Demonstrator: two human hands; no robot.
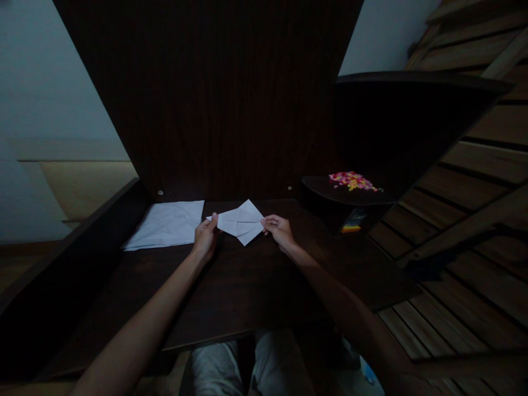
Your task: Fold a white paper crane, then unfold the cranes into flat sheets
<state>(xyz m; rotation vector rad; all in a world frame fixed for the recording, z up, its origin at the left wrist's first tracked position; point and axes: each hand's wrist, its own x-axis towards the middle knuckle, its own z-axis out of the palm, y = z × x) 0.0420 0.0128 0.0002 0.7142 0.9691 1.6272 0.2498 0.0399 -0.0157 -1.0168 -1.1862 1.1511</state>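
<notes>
2 hands pinching folded white paper (241,222), left hand (205,237) grip at its left tip, right hand (279,230) grip at right edge, fingertips dim

folded white paper (241,221), creased, pointed kite-like shape, held flat just above dark desk, near back edge. left hand (205,237) pinches left tip, right hand (279,230) pinches right corner; paper spans between them.

I have one view only, from a camera worn on the person's head. It looks forward and steeply down over a dark table (247,286), both forearms reaching away from me into the middle of the frame. The wide lens bends the table's back panel (214,99) and the floorboards (474,231) at right.
</notes>
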